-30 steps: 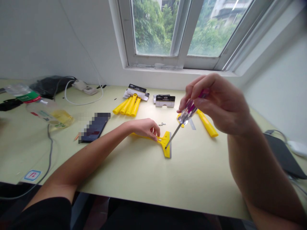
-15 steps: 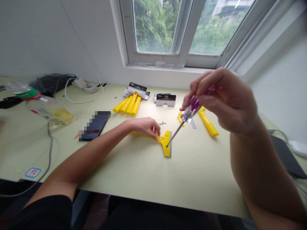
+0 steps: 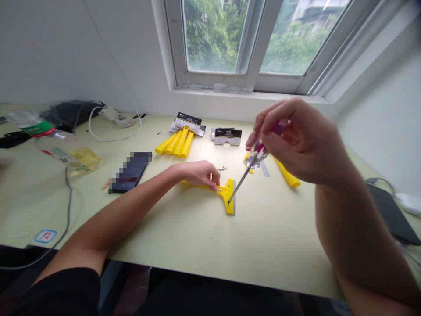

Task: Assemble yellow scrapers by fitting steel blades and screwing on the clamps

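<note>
My left hand (image 3: 204,174) is closed on the neck of a yellow scraper (image 3: 226,193), which lies on the table with its handle pointing left, partly under the hand. A grey blade (image 3: 234,202) shows along the scraper's right edge. In my right hand (image 3: 296,140) is a screwdriver (image 3: 258,156) with a clear and purple handle. It slants down to the left, and its tip meets a screw on the scraper's head. Small screws (image 3: 224,168) lie just behind the scraper. A loose blade (image 3: 265,169) and a yellow piece (image 3: 248,161) sit beyond the screwdriver.
Several yellow handles (image 3: 177,142) lie by black-and-white cartons (image 3: 226,137) at the back. Another yellow handle (image 3: 287,171) is partly behind my right hand. On the left are a phone (image 3: 131,173), a bottle (image 3: 66,149) and cables. A dark device (image 3: 393,210) lies at right.
My right hand has shifted slightly left and its grip on the screwdriver's handle has changed a little. The scraper and my left hand stay put.
</note>
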The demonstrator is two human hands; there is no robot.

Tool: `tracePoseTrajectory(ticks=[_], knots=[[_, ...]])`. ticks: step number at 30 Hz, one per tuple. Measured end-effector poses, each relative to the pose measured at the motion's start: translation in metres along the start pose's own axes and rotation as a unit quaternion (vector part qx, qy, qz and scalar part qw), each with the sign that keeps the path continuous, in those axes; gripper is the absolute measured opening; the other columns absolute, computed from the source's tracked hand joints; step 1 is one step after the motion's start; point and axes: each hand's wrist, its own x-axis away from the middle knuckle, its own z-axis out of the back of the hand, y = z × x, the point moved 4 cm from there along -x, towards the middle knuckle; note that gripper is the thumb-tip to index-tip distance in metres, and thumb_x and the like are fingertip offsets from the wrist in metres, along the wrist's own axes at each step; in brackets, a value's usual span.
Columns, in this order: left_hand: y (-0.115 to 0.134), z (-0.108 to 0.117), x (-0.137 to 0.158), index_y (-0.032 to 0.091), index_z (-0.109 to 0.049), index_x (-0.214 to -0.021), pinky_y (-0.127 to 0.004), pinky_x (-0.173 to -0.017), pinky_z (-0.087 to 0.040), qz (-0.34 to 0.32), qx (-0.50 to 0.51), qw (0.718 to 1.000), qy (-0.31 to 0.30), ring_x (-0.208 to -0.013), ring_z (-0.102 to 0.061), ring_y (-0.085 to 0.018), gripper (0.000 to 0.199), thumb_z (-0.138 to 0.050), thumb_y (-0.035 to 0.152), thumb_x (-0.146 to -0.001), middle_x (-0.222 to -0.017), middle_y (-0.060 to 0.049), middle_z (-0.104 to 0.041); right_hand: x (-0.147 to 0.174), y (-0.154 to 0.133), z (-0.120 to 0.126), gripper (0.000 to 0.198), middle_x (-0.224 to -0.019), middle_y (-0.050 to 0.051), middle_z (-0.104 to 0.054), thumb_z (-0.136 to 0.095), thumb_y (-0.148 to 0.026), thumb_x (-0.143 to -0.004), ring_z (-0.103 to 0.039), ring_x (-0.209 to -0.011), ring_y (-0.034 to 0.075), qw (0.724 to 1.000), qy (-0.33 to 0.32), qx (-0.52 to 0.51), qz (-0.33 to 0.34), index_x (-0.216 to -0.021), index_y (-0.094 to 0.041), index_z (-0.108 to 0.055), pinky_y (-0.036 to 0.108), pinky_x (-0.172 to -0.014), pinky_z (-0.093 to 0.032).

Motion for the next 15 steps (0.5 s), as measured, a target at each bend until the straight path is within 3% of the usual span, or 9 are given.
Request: tracePoseTrajectory(ticks=[3,6,9,12,15], knots=[[0.002,0.0,0.001,0.019,-0.074,-0.088,-0.018,-0.06,-0.037,-0.007,-0.003,1.0,0.007,-0.069,-0.059,-0.011,0.016,-0.072,0.029,-0.075,-0.078,0.0,-0.067,0.002,-0.006,0.002,0.029,-0.087,0.0,-0.065,-0.075,-0.023,-0.074,-0.066,-0.073,0.019,0.997,-0.004,0.076,-0.01,-0.099,-0.028,-0.06,0.034,-0.057,-0.058],[0.003,0.001,0.002,0.02,-0.073,-0.086,-0.018,-0.061,-0.037,-0.004,-0.014,1.0,0.013,-0.069,-0.059,-0.011,0.013,-0.071,0.028,-0.076,-0.077,0.001,-0.067,0.003,-0.017,0.008,0.034,-0.082,-0.001,-0.065,-0.079,-0.029,-0.072,-0.064,-0.068,0.019,0.987,0.016,0.157,0.019,-0.101,-0.032,-0.062,0.036,-0.061,-0.058],[0.004,0.002,0.003,0.021,-0.073,-0.086,-0.019,-0.061,-0.037,0.0,-0.03,0.999,0.013,-0.07,-0.058,-0.012,0.012,-0.07,0.028,-0.077,-0.078,0.001,-0.066,0.002,-0.026,0.012,0.028,-0.068,-0.003,-0.061,-0.079,-0.037,-0.071,-0.062,-0.061,0.019,0.968,0.023,0.249,0.028,-0.094,-0.032,-0.064,0.035,-0.059,-0.054],[0.005,0.002,0.004,0.021,-0.072,-0.089,-0.019,-0.061,-0.036,0.005,-0.052,0.999,0.012,-0.072,-0.058,-0.012,0.013,-0.069,0.029,-0.079,-0.082,0.0,-0.067,0.001,-0.029,0.015,0.013,-0.058,-0.004,-0.056,-0.07,-0.04,-0.08,-0.061,-0.057,0.017,0.946,0.037,0.322,-0.001,-0.086,-0.029,-0.066,0.032,-0.058,-0.05],[0.009,0.001,0.005,0.021,-0.071,-0.09,-0.02,-0.061,-0.036,0.006,-0.08,0.997,0.015,-0.072,-0.058,-0.013,0.013,-0.068,0.029,-0.079,-0.084,0.0,-0.067,0.001,-0.027,0.017,0.013,-0.06,-0.003,-0.06,-0.065,-0.04,-0.084,-0.061,-0.054,0.015,0.948,0.039,0.315,-0.034,-0.086,-0.027,-0.067,0.031,-0.055,-0.049]])
